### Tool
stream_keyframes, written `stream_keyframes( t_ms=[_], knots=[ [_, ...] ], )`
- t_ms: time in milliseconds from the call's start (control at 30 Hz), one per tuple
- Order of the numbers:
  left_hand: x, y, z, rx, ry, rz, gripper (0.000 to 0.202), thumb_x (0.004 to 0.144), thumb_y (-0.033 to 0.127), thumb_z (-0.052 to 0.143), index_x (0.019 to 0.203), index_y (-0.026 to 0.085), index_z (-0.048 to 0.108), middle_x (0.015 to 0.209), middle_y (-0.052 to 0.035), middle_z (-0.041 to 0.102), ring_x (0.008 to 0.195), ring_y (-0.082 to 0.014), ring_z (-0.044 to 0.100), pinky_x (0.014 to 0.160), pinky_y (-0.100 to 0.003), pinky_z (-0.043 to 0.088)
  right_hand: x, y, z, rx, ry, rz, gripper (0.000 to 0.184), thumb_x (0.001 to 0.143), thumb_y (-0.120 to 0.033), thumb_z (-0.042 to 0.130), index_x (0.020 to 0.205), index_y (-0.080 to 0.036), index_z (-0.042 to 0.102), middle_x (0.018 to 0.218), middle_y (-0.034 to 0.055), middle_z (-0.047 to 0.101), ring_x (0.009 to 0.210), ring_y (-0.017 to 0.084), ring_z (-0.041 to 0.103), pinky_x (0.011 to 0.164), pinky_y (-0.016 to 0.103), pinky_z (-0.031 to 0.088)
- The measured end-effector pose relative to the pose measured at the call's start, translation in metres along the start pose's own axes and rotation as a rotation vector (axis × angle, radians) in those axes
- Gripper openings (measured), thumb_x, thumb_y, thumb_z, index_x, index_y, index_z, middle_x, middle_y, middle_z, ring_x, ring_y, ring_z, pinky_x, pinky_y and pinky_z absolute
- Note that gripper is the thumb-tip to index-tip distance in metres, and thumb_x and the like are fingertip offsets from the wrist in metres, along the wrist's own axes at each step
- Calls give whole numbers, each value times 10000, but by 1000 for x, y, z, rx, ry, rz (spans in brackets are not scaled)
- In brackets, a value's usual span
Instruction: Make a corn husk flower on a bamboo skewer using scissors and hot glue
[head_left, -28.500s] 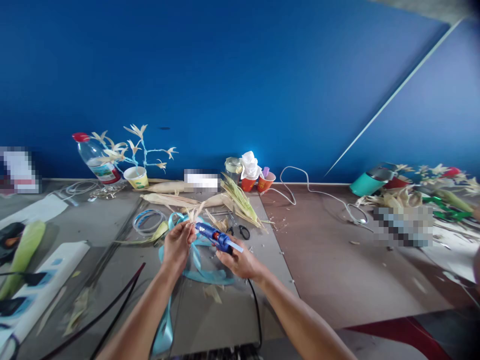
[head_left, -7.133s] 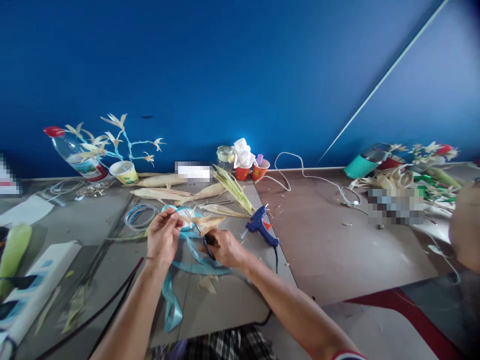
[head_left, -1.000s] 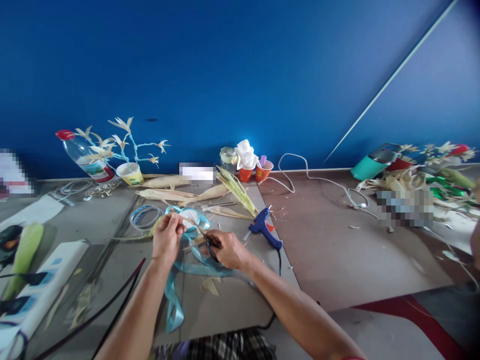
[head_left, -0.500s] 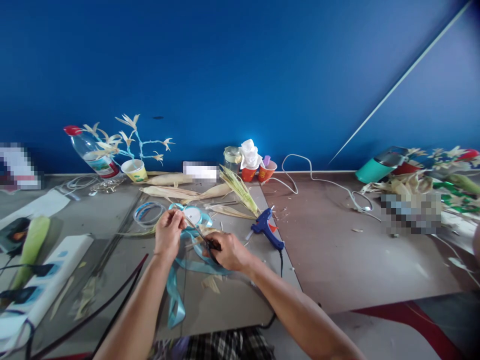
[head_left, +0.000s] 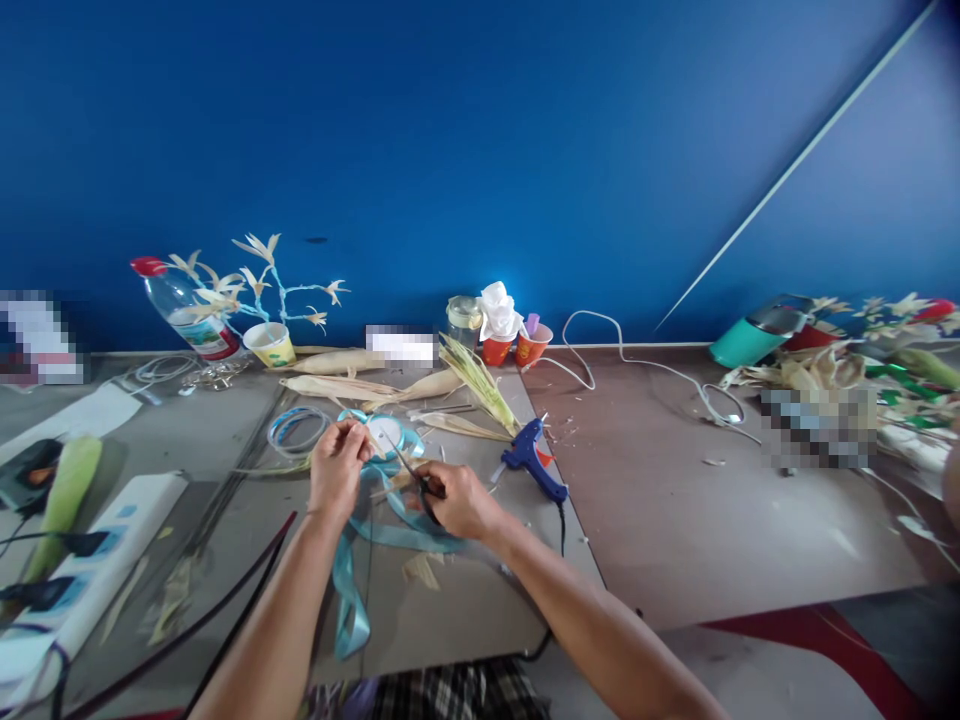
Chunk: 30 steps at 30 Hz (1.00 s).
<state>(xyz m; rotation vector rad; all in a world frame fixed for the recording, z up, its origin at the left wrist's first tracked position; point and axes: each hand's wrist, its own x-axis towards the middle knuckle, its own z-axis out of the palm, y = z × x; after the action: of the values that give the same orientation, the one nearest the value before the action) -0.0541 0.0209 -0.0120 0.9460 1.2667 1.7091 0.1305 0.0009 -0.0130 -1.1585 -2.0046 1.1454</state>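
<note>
My left hand (head_left: 341,460) pinches a small pale strip of corn husk (head_left: 375,444), its fingers closed together. In my right hand (head_left: 457,497) are dark-handled scissors (head_left: 411,470), with the blades pointing up and left toward the husk piece. Under and between the hands, a light blue ribbon (head_left: 397,535) loops over the table, and its spool (head_left: 387,434) lies just behind. Scraps of husk (head_left: 421,571) are scattered close to my right wrist. A blue glue gun (head_left: 535,460) rests to the right of my right hand.
Dried husks (head_left: 337,388) and a green-yellow husk bundle (head_left: 480,380) lie behind the hands. A yellow cup (head_left: 270,345) holds husk flowers beside a plastic bottle (head_left: 196,318). At left is a white power strip (head_left: 112,560); red paper cups (head_left: 534,346) stand by the wall.
The scissor blades have shifted slightly and now sit a little apart from the fingers of my left hand. Both hands otherwise stay almost in place.
</note>
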Motion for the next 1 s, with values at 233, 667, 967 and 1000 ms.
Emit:
stream_keyframes(
  t_ms=[233, 667, 967, 1000],
  knots=[
    [-2, 4, 5, -88, 14, -15, 257, 650, 328, 741, 750, 164, 570, 638, 29, 576, 523, -79, 506, 553, -219, 431, 8, 7, -19, -317, 380, 105, 350, 806, -360, 573, 1104, -174, 577, 836, 48, 660, 777, 185, 604, 765, 292, 395],
    [-4, -6, 7, 33, -31, -23, 203, 689, 331, 708, 771, 159, 639, 540, 35, 552, 502, -92, 498, 536, -222, 410, 10, 22, -28, -699, 286, 211, 643, 788, -258, 493, 1389, -114, 315, 1165, 182, 489, 1041, 283, 493, 846, 394, 355],
    [-11, -11, 11, 27, -73, -79, 238, 680, 352, 719, 782, 158, 628, 609, 18, 590, 545, -104, 532, 569, -235, 425, 17, 21, -31, -746, 295, 248, 635, 815, -309, 500, 1398, -146, 309, 1317, 215, 416, 1110, 286, 502, 882, 398, 358],
    [-11, -12, 11, 27, -77, -84, 239, 679, 353, 719, 784, 159, 629, 608, 17, 588, 541, -105, 529, 564, -235, 423, 17, 19, -32, -745, 283, 245, 596, 831, -325, 492, 1377, -143, 339, 1256, 202, 482, 1072, 277, 528, 878, 396, 362]
  ],
)
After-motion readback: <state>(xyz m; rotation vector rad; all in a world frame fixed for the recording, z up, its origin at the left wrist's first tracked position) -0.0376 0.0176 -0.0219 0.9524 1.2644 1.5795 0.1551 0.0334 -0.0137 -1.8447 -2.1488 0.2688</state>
